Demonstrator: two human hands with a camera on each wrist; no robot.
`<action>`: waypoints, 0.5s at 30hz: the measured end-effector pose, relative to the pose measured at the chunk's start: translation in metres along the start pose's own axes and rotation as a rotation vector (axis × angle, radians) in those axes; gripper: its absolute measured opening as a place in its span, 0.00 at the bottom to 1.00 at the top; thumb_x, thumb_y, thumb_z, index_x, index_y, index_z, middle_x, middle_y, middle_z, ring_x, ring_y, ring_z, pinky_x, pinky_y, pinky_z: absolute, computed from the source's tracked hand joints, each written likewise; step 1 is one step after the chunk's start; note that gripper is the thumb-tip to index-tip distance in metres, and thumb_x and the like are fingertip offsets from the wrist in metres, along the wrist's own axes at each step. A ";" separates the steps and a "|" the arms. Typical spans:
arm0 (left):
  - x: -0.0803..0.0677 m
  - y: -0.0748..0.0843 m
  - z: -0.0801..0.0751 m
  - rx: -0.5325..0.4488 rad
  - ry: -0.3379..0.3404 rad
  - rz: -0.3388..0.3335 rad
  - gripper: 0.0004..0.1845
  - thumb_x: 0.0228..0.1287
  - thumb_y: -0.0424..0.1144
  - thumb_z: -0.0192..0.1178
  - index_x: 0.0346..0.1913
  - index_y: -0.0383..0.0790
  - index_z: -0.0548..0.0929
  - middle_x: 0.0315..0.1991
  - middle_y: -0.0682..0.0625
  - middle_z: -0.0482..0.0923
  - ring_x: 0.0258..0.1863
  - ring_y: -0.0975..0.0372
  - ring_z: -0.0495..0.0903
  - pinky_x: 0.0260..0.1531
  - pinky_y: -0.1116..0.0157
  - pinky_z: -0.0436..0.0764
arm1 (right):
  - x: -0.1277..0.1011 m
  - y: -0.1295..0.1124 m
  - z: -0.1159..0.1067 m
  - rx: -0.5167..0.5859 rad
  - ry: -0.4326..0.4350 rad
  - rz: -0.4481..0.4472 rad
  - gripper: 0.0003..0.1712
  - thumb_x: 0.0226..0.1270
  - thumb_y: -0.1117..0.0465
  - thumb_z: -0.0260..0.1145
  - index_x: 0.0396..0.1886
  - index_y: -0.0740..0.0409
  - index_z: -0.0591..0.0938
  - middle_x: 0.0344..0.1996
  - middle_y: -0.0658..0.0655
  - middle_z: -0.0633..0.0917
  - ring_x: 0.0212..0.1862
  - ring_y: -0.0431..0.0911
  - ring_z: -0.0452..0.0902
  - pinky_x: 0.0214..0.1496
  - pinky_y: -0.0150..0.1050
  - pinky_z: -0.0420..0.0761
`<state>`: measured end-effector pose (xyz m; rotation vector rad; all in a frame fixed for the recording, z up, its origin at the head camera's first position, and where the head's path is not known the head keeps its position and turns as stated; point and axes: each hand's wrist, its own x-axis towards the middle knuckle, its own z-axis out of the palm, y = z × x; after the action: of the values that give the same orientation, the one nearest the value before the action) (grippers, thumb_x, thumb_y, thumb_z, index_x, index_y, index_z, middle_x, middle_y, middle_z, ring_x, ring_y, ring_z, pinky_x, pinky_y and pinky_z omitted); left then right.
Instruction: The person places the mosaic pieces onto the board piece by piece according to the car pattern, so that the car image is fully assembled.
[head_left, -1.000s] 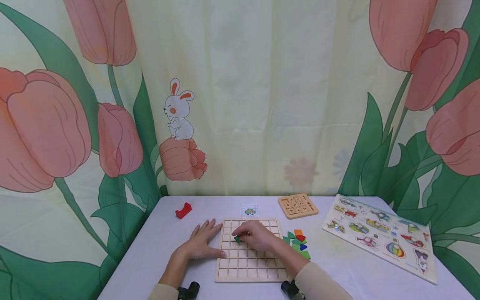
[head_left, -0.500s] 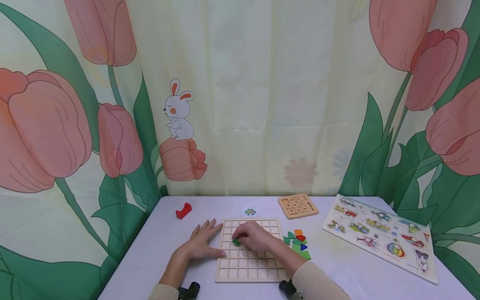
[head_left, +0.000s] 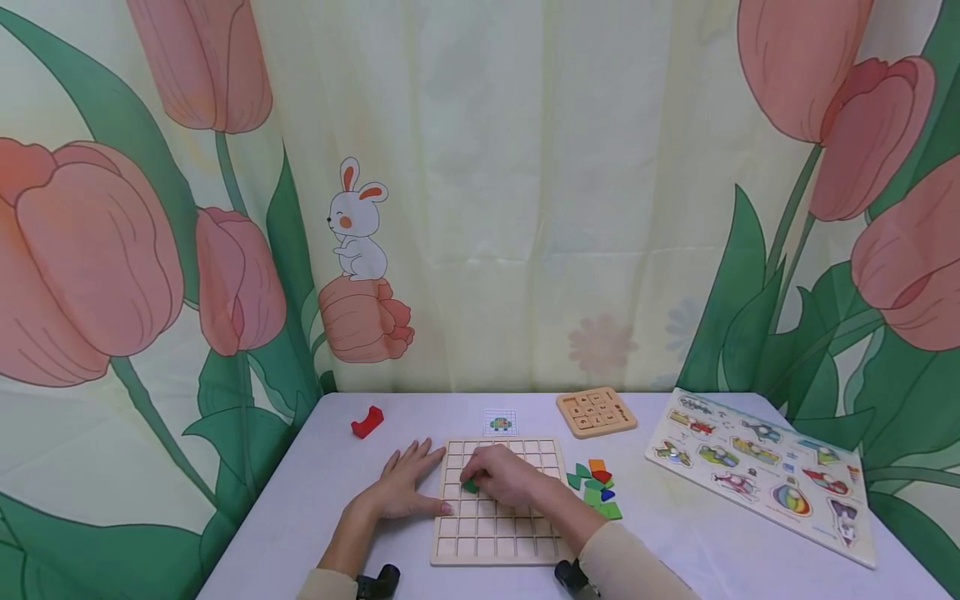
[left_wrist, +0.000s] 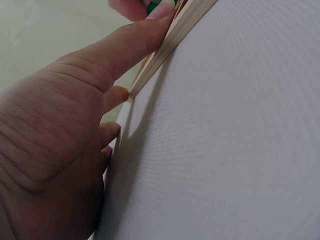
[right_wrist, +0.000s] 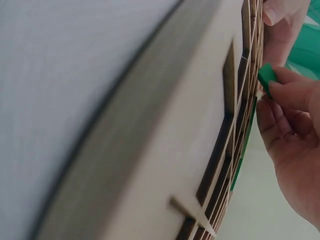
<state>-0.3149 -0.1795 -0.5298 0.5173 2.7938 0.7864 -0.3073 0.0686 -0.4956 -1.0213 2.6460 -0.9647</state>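
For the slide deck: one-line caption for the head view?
Right hand pinches green piece over wooden grid board; left hand steadies its edge.

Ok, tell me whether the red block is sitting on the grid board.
No, the red block lies on the table, apart from the grid board and beyond the left hand.

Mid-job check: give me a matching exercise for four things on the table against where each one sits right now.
Things:
1. green piece
2. red block
3. pile of coloured pieces
4. vehicle puzzle board

Places:
A. far right side of the table
B. far left of the table, beyond the left hand
C. just right of the grid board
D. pinched by the right hand over the grid board

Pairs: 1-D, 2-B, 3-C, 4-A
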 end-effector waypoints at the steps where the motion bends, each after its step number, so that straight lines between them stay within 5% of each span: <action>1: 0.000 0.000 0.000 0.001 0.000 0.000 0.58 0.45 0.72 0.74 0.81 0.56 0.65 0.85 0.43 0.51 0.85 0.45 0.41 0.81 0.36 0.37 | 0.000 -0.001 0.000 -0.009 -0.004 0.001 0.16 0.72 0.73 0.64 0.48 0.54 0.92 0.41 0.46 0.87 0.43 0.32 0.79 0.50 0.27 0.81; 15: -0.001 0.000 -0.001 -0.004 -0.002 0.002 0.58 0.46 0.71 0.75 0.81 0.56 0.65 0.85 0.43 0.51 0.85 0.45 0.41 0.81 0.37 0.37 | 0.002 -0.006 0.005 -0.124 -0.014 -0.016 0.15 0.69 0.72 0.67 0.47 0.51 0.93 0.41 0.44 0.87 0.46 0.35 0.80 0.53 0.30 0.81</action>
<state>-0.3140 -0.1799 -0.5290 0.5197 2.7897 0.7916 -0.3039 0.0615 -0.4960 -1.0718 2.7192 -0.8014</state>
